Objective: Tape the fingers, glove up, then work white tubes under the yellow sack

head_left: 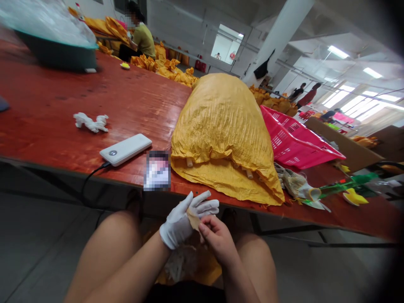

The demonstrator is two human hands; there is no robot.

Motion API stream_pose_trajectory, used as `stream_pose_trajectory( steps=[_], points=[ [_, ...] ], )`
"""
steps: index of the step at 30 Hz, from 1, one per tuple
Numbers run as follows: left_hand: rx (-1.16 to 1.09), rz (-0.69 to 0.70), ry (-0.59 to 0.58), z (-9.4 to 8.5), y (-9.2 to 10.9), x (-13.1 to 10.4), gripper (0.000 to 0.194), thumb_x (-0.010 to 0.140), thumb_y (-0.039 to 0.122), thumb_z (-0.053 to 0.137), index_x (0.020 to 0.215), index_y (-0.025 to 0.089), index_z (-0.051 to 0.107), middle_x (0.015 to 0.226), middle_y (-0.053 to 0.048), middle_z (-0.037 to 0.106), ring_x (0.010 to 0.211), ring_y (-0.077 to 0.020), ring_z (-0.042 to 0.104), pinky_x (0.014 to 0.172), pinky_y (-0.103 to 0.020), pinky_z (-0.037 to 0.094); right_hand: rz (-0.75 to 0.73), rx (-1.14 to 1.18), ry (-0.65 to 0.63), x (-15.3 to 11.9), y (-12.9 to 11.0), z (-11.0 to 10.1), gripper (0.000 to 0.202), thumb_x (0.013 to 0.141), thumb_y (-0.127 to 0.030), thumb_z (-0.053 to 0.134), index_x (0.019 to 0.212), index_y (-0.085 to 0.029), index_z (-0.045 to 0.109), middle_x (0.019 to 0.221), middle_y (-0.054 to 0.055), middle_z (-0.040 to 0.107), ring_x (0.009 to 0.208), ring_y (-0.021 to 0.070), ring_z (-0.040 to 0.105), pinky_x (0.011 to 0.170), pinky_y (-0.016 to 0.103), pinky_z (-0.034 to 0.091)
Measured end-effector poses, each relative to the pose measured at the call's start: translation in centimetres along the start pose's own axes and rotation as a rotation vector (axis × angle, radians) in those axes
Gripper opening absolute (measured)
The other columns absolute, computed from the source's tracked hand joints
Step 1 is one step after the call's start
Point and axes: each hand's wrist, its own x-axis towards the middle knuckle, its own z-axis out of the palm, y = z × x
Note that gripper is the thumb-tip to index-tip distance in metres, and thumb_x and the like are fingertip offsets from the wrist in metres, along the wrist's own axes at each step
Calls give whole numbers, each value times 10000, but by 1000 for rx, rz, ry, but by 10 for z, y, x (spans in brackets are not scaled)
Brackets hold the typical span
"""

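1. Tan and thin, a small scrap of paper-like material (193,219) sits low in the centre of the frame, between the two hands; much of it is covered by them, so its full shape cannot be made out.
2. The left hand in a white cotton glove (181,221) has its fingers stretched out and loose, the scrap lying against its palm.
3. The bare right hand (217,237) has its fingers curled in, pinching the scrap's lower edge against the glove.
4. A blurred rectangular patch (157,170) at the near edge of the red-brown wooden table (47,122) hides whatever lies there; nothing on it can be read.
5. No writing is legible on the white oblong power bank (125,149) left of centre; a black cable (90,179) runs from it over the table edge.
6. A large bulging yellow woven sack (222,126) fills the centre; pale cylindrical ends poke from under its folded hem, the rest of its contents hidden.
7. To its right, a pink slotted plastic crate (293,139) lies tilted, partly behind the sack.
8. A crumpled white glove (91,122) lies on the table at left.
9. At upper left, a teal tub (57,52) covered with clear plastic is cut off by the frame.
10. A seated person in an olive shirt (143,38) works at the far end among orange-yellow heaps.
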Motion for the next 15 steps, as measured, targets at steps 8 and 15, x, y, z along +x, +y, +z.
stream_pose_trajectory(
  steps=[8,15],
  points=[
    [47,-44,-77,2,7,-8,546,883,550,386,1347,262,391,1259,-134,543,1039,-268,583,978,-477,307,33,-66,-111,-14,-8,-42,417,628,-536,723,650,-150,569,513,-41,501,468,59,408,455,183,291],
    [111,-37,-74,-2,3,-7,448,883,569,354,1216,336,541,1418,-45,385,1148,-316,494,901,-526,394,-20,-259,-4,-20,-11,-75,308,705,-466,678,685,-170,592,582,-32,466,512,82,389,454,193,298]
  ],
)
